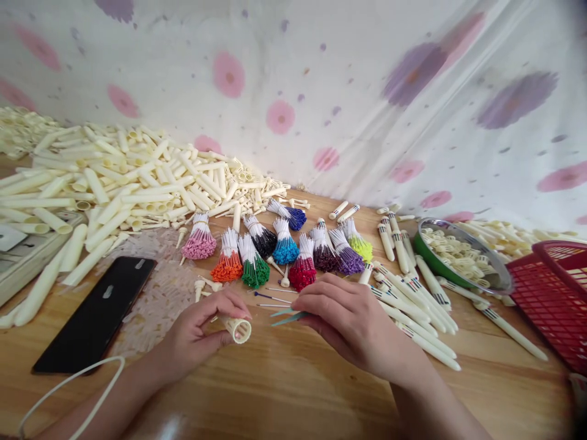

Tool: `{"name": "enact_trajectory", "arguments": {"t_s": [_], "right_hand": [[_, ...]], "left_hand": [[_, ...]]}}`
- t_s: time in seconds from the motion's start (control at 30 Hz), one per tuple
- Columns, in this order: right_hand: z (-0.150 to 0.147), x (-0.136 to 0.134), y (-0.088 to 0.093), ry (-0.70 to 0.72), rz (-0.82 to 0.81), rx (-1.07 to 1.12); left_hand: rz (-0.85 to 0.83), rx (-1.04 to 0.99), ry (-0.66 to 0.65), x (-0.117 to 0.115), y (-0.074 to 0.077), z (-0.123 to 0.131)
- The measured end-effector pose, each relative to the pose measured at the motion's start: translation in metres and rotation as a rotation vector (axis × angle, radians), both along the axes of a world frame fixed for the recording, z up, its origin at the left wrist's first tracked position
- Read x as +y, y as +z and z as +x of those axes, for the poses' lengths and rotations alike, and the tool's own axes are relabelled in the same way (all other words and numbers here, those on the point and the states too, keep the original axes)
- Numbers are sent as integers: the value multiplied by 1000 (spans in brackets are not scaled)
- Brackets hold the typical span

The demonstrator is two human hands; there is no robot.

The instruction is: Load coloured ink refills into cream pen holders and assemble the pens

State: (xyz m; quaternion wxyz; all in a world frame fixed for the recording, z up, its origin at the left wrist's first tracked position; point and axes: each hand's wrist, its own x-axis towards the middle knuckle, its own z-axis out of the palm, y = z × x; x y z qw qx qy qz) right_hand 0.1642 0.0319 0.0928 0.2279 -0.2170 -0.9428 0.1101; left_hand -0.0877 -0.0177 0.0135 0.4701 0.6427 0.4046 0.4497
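One barrel (238, 329) in left hand (202, 327), refills (285, 316) right.

Left hand (197, 333) holds barrel (238, 329); right hand (351, 321) pinches refills (285, 316).

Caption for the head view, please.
Left hand holds a cream pen barrel; right hand pinches thin refills before coloured refill bundles.

Cream plastic pen barrel (238, 328): hollow, open end twd camera, just above wooden worktop (293, 385). Thin teal refill sticks (285, 316) approx level, tips near barrel.
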Motion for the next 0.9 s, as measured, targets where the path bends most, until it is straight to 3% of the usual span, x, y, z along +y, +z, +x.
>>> {"name": "enact_trajectory", "arguments": {"t_s": [0.1, 0.23, 0.4, 0.7, 0.9], "right_hand": [[-10, 2, 10, 100, 153, 10], [-19, 8, 7, 154, 238, -10], [-24, 10, -1, 131, 248, -26], [-31, 8, 10, 162, 269, -28], [-32, 9, 10, 174, 243, -55]], "left_hand": [[-54, 116, -46, -1, 1, -5], [-77, 232, -74, 0, 6, -7], [-100, 247, -119, 2, 9, -5], [-194, 167, -147, 2, 21, -2], [-208, 123, -141, 1, 17, -2]]}}
